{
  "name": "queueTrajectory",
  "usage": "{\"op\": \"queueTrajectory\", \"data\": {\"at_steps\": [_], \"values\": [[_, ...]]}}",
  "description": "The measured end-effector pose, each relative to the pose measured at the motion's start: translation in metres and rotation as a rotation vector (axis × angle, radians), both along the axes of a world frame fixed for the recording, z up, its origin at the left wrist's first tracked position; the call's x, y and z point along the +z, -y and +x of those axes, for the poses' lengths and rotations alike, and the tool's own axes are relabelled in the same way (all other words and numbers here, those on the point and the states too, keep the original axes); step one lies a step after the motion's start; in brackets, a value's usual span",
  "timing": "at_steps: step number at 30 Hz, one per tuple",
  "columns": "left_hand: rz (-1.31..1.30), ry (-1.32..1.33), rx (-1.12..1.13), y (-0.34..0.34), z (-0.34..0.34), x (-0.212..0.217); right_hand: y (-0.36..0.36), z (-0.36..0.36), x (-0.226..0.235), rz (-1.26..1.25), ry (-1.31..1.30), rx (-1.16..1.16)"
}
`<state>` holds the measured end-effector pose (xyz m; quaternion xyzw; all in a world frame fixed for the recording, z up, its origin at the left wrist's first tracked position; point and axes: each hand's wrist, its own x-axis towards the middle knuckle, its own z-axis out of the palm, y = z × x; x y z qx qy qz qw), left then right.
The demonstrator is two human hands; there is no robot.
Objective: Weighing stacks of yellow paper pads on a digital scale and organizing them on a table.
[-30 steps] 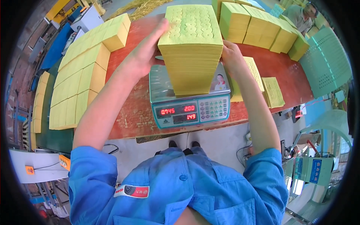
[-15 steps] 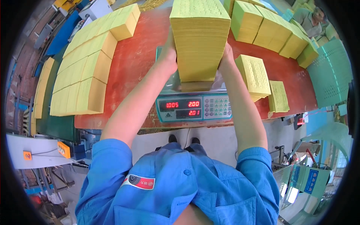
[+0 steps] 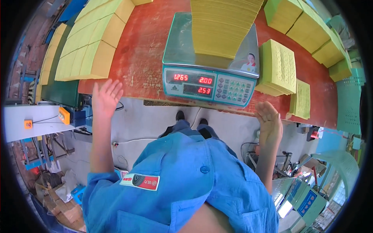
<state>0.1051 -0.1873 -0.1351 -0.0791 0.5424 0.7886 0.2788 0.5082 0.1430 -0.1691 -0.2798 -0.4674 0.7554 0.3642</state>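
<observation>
Hands are both off the stack [image 3: 223, 29], which sits alone on the scale [image 3: 211, 62] pan, so nothing but paper loads the pan. Left hand [image 3: 105, 97] is raised at the table [image 3: 143, 58] front edge, fingers spread, palm facing forward, empty. Right hand [image 3: 269, 124] hangs below the table edge, right of the scale, fingers together and loosely straight, empty, touching nothing.

Stack is tall yellow sheets, centred toward the back of the steel pan and running out of the top of the view, so its height cannot be told. Scale stands at the near edge of the red table with its display facing the person, red digits lit, keypad on its right side. That placement keeps the readout under the eyes.

Smaller yellow pile [image 3: 278, 68] lies just right of the scale, a thin pile [image 3: 301, 99] right of that near the table edge; both within reach of the right hand. Row of yellow blocks [image 3: 91, 42] lines the left side of the table, well apart from the scale, more blocks [image 3: 311, 27] at upper right. Person wears a blue jacket [image 3: 182, 182], feet showing on the grey floor under the table edge.
</observation>
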Motion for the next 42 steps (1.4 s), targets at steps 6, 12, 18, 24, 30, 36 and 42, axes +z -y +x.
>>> {"op": "queueTrajectory", "data": {"at_steps": [6, 12, 18, 24, 30, 36, 42], "values": [[0.045, 0.013, 0.02, -0.009, 0.029, 0.004, -0.012, -0.007, 0.016, -0.04, -0.012, -0.004], [0.036, -0.013, -0.087, -0.035, 0.042, 0.024, -0.012, -0.012, 0.019, -0.025, -0.083, 0.051], [0.098, -0.091, -0.243, -0.068, 0.021, 0.048, -0.007, -0.017, 0.013, -0.037, -0.095, 0.011], [0.106, -0.621, -0.443, -0.149, 0.012, 0.12, 0.001, -0.033, 0.022, -0.006, -0.099, -0.039], [0.038, -1.704, -0.605, -0.245, 0.03, 0.182, 0.027, -0.047, 0.012, -0.04, -0.147, -0.037], [-0.269, -1.92, -0.743, -0.289, 0.02, 0.187, 0.057, -0.051, 0.011, -0.142, -0.166, -0.123], [-0.268, -1.811, -0.844, -0.297, 0.01, 0.199, 0.071, -0.049, -0.001, -0.15, -0.1, -0.179]]}}
